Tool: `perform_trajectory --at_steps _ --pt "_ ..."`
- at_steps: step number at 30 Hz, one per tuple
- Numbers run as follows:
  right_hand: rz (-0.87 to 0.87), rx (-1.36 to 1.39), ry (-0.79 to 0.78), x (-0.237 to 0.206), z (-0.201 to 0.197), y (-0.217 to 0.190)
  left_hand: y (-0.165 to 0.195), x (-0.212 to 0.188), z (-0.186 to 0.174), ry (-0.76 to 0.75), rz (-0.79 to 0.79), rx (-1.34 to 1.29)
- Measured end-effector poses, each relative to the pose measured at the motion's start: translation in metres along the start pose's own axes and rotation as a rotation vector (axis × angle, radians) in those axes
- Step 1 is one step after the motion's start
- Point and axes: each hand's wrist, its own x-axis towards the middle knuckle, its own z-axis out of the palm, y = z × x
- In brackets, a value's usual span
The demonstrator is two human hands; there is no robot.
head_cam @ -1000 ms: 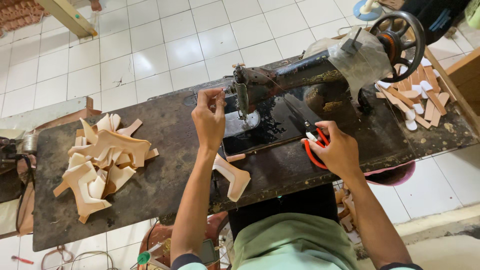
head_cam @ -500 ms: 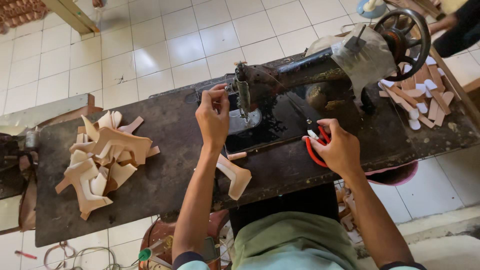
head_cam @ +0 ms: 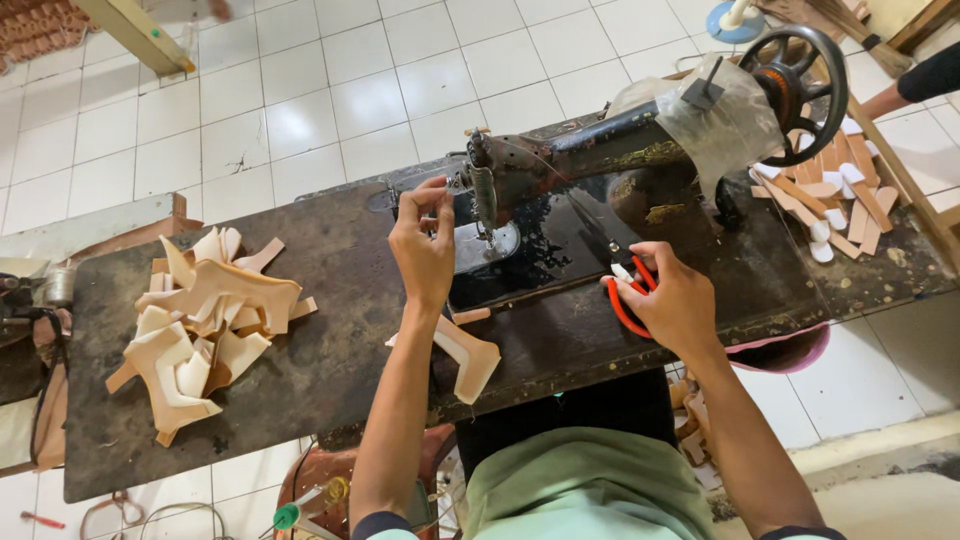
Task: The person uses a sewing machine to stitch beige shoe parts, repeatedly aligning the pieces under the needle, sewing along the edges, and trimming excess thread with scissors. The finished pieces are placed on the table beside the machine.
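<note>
My left hand [head_cam: 422, 248] is raised beside the needle area of the black sewing machine [head_cam: 600, 160], with thumb and fingers pinched together; anything between them is too fine to see. My right hand [head_cam: 672, 298] rests on the machine bed and grips red-handled scissors [head_cam: 628, 300], blades pointing up toward the machine arm. A tan cut leather piece [head_cam: 468, 355] lies on the dark worn table [head_cam: 330, 280] under my left forearm, near the front edge.
A heap of tan cut leather pieces [head_cam: 205, 320] lies at the table's left. More narrow strips and white pieces [head_cam: 835, 205] lie at the right behind the handwheel [head_cam: 800, 75]. Another person's arm [head_cam: 920, 85] shows at the far right. White tiled floor lies beyond.
My left hand has stayed pinched by the needle, shifting slightly. My right hand keeps the scissors in the same place on the machine bed.
</note>
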Motion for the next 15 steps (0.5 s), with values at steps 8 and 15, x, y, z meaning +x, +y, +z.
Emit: perform_trajectory --at_steps 8,15 --pt "0.038 0.006 -0.048 0.002 -0.004 -0.002 0.002 0.0 0.0 0.005 0.013 -0.002" --pt "0.064 0.003 0.028 0.0 0.0 -0.004 0.001 -0.01 -0.008 0.015 0.128 0.025"
